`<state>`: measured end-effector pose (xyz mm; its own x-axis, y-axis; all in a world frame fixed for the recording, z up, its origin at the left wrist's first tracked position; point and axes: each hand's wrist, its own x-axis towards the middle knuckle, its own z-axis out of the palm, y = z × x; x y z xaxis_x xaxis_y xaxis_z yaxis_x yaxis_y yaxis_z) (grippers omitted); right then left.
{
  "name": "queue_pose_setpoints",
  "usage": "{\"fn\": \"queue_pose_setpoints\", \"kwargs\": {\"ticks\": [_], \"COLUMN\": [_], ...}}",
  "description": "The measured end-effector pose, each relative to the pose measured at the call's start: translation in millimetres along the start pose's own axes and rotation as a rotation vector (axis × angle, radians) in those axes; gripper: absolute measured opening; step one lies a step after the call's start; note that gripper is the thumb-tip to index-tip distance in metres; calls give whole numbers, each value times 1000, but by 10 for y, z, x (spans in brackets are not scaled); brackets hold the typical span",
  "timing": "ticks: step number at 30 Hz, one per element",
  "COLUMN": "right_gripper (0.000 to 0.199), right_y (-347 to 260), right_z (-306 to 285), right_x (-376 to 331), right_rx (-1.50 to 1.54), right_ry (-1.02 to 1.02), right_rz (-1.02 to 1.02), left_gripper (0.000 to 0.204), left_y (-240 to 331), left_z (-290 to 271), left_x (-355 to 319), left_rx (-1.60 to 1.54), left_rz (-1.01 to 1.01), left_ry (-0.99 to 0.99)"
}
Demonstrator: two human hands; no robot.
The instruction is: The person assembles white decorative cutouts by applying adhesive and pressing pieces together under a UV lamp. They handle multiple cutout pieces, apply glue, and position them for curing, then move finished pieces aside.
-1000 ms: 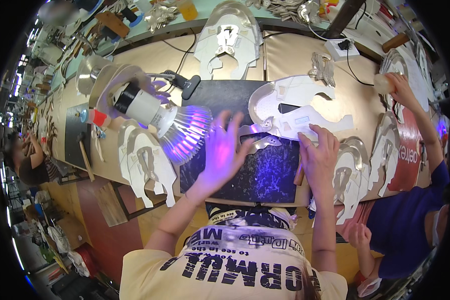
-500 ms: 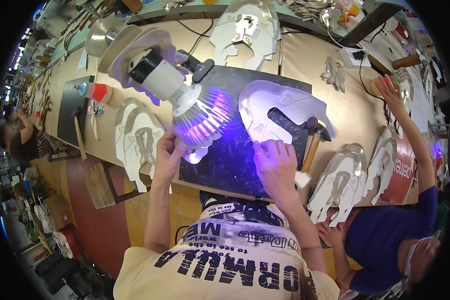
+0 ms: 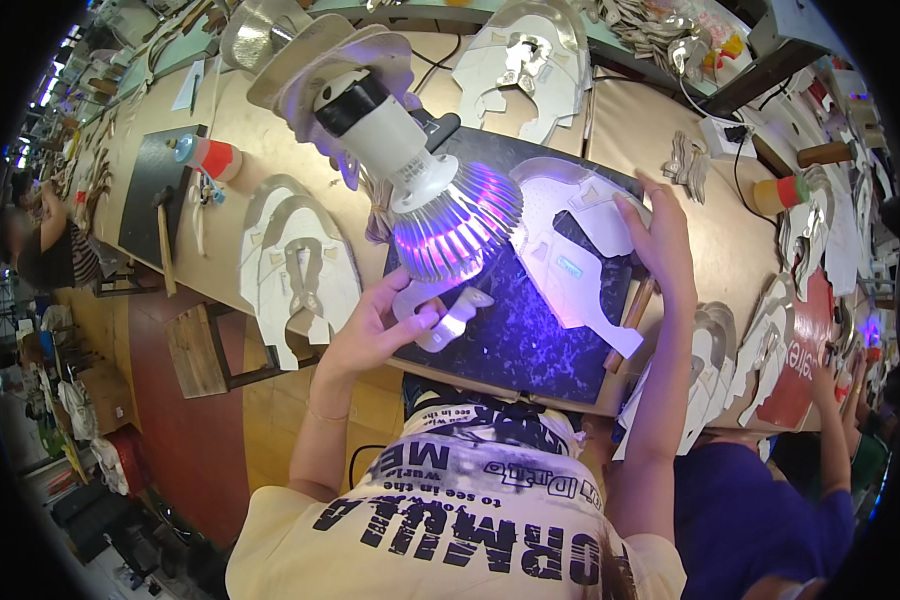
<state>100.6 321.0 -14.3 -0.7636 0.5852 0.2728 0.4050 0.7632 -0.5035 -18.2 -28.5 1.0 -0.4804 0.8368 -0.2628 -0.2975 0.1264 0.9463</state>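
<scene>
Grip: left hand pinching silvery piece, right hand at right edge of white upper, can't tell if pinched. Right hand shifted from lower edge; upper turned on black mat, apparently being repositioned.

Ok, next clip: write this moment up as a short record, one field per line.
Left grip: pinches a small curved silvery piece
Right grip: at the right edge of a white cut-out piece; firm hold or not, cannot tell
Lamp: finned, glowing purple
Surface: black mat, under the white cut-out piece
Left side: layered white pieces; farther left, a hammer and red-banded bottle
</scene>
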Motion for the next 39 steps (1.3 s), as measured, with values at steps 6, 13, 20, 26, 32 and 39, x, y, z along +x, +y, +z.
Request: {"fn": "queue_pose_setpoints", "kwargs": {"ticks": [6,13,20,26,32,39], "right_gripper": [22,14,20,24,25,33], "right_y": [-156,-409,-431,-432,-425,-204], "right_z": [95,357,70,-104,-270,-530], "right_x": [207,-29,-1051,-1279,-1189,-741], "right_rx": [120,136,432,253,853,153], "right_ry": [-92,-49,-74,201,-28,151], "right_rz": [56,204,506,334,459,491], "left_gripper": [53,34,46,72,90,95], "left_y": [141,362,539,254,140,171], "left_z": [-7,17,366,645,735,477], "left_x": [-110,-79,135,324,479,329], "left_rx": [-193,191,491,-516,-801,-617], "left_rz": [-5,-12,6,-272,-371,-160], "left_ry": [-141,-413,-732,-727,-622,-479]}}
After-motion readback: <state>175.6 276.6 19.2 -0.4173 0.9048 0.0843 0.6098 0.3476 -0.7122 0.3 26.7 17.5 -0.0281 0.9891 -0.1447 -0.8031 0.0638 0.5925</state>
